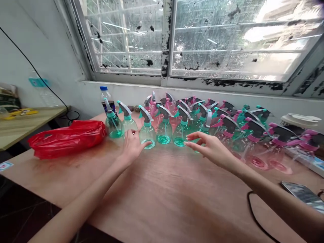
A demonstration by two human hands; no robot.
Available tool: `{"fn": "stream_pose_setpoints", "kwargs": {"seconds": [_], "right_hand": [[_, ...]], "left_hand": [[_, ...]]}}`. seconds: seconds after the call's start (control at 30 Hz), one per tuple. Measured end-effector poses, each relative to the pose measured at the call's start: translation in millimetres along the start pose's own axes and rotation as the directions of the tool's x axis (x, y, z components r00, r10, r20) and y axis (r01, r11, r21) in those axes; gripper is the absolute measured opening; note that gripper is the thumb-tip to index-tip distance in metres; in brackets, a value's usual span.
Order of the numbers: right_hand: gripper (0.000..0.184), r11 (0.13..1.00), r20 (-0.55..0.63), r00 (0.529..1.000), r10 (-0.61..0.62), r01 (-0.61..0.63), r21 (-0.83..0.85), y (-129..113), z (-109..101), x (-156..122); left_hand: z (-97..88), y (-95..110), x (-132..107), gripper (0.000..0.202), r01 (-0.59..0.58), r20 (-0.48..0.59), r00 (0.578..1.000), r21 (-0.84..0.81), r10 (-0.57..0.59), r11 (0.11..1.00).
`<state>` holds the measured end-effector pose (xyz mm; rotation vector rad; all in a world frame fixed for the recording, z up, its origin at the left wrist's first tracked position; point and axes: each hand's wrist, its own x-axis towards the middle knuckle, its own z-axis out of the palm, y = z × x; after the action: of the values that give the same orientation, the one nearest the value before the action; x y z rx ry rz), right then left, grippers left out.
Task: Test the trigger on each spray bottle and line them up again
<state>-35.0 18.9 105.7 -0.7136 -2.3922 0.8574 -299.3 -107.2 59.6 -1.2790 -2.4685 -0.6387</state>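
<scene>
Several clear teal spray bottles [164, 130] with grey triggers stand in a row along the back of a wooden table [162, 195]. To their right stand several pink ones [255, 141]. My left hand [133, 145] rests at the base of a teal bottle [147, 131], its fingers curled loosely against it and gripping nothing. My right hand [210, 146] hovers with fingers stretched out, pointing left, just in front of the teal bottles near the middle of the row. It holds nothing.
A red plastic bag [68, 136] lies at the table's left. A blue-capped drink bottle [105, 98] stands behind the row. A phone [302, 194] and a black cable [255, 216] lie at the right. A second table [22, 125] stands at the far left, and a window [202, 40] behind.
</scene>
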Motion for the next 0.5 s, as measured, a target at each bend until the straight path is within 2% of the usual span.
{"fn": "stream_pose_setpoints", "kwargs": {"seconds": [0.1, 0.17, 0.27, 0.37, 0.5], "right_hand": [[0.037, 0.993, -0.103, 0.990, -0.100, 0.093, -0.070, -7.4, 3.0, 31.5], [0.040, 0.974, -0.182, 0.965, -0.189, 0.160, -0.161, -12.8, 5.6, 54.7], [0.045, 0.936, -0.218, 0.936, -0.278, 0.212, -0.282, -21.4, 12.6, 87.3], [0.047, 0.908, -0.239, 0.936, -0.257, 0.150, -0.391, -29.5, 23.3, 111.6], [0.045, 0.863, -0.226, 0.964, -0.142, 0.008, -0.506, -36.8, 36.5, 130.8]], "left_hand": [[-2.5, 4.7, 5.0, 0.069, 0.033, 0.029, 0.999, 0.046, -0.034, 0.998], [-3.1, 7.7, 9.1, 0.069, 0.056, 0.058, 0.996, 0.069, -0.060, 0.996], [-2.5, 11.5, 15.8, 0.073, 0.076, 0.102, 0.991, 0.096, -0.086, 0.992], [-2.4, 13.7, 21.1, 0.076, 0.082, 0.142, 0.985, 0.110, -0.098, 0.990], [-4.1, 13.5, 24.5, 0.081, 0.089, 0.201, 0.973, 0.137, -0.115, 0.987]]}}
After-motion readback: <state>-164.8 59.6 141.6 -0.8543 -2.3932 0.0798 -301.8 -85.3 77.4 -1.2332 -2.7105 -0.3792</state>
